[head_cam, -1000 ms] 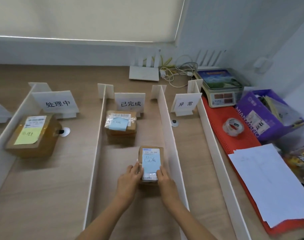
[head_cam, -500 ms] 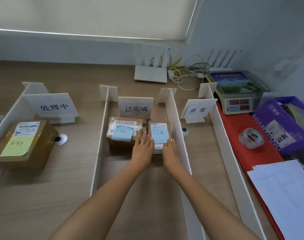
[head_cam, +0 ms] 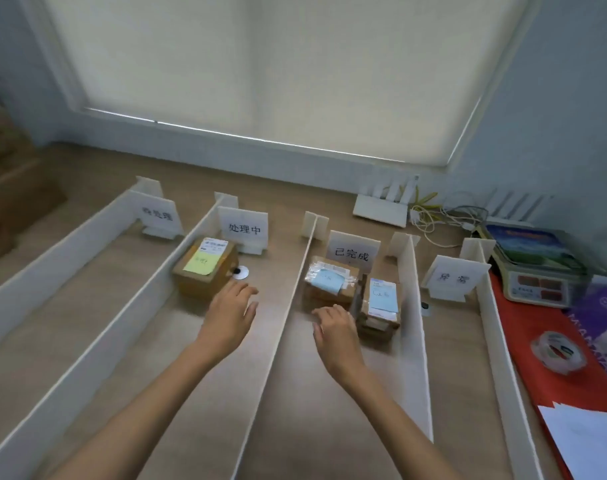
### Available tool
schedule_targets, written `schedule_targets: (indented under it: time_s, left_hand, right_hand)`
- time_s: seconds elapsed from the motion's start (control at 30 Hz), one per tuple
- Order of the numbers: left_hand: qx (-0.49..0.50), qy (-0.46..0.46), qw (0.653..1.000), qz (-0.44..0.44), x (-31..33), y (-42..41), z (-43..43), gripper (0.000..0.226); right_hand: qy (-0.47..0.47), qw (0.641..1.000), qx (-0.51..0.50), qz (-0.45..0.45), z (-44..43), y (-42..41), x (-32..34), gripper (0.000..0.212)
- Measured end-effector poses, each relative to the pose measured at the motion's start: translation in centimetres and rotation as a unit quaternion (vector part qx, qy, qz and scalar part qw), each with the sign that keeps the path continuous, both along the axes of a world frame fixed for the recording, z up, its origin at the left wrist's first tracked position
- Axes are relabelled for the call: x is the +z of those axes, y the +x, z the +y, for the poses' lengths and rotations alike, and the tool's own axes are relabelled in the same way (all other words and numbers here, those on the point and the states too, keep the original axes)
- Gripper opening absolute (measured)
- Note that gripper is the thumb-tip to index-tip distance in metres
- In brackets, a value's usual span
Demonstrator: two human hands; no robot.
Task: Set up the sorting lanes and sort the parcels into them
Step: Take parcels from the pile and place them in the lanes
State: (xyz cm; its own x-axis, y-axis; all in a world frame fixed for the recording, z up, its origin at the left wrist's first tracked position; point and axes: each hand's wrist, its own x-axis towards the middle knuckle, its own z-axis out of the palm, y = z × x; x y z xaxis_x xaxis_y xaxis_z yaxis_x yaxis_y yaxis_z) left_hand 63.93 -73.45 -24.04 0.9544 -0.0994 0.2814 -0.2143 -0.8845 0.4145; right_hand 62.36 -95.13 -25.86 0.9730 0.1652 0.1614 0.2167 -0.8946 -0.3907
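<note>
Head cam looking down at the table (head_cam: 97, 292), which is split into lanes by white divider boards (head_cam: 267, 375). Left hand (head_cam: 231, 317) is open, fingers loose, holding nothing. It's hovering in the lane with the 处理中 sign (head_cam: 244, 228), just beside the parcel with the yellow note (head_cam: 205, 271).

Right hand (head_cam: 335, 329) is open and empty too. It's over in the next lane, right in front of two parcels sitting side by side below the 已完成 sign (head_cam: 352, 254). One is a taped box with a blue note (head_cam: 329, 282). The other is a narrower parcel (head_cam: 381, 306), also blue-noted, close against the divider on its right. Can't tell if the fingertips touch either one.

Off to the right there's a weighing scale (head_cam: 537, 282), a tape roll (head_cam: 558, 351) on a red mat (head_cam: 523, 341), and some white paper (head_cam: 589, 445).
</note>
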Motion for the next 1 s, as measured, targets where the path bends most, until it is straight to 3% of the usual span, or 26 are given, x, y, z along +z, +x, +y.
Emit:
schedule_targets:
  time_s: [0.3, 0.6, 1.0]
  left_hand:
    - [0.198, -0.017, 0.979, -0.044, 5.5, -14.4, 21.5, 0.020]
    - [0.370, -0.085, 0.923, -0.058, 6.9, -30.2, 43.0, 0.020]
    - [0.453, -0.121, 0.881, -0.055, 6.2, -40.2, 59.8, 0.022]
  right_hand:
    - [0.041, 0.979, 0.194, -0.053, 20.3, -6.4, 5.3, 0.022]
    - [0.059, 0.952, 0.298, -0.044, 43.2, -15.5, 6.5, 0.023]
    - [0.077, 0.932, 0.354, 0.017, 63.7, -20.3, 7.2, 0.018]
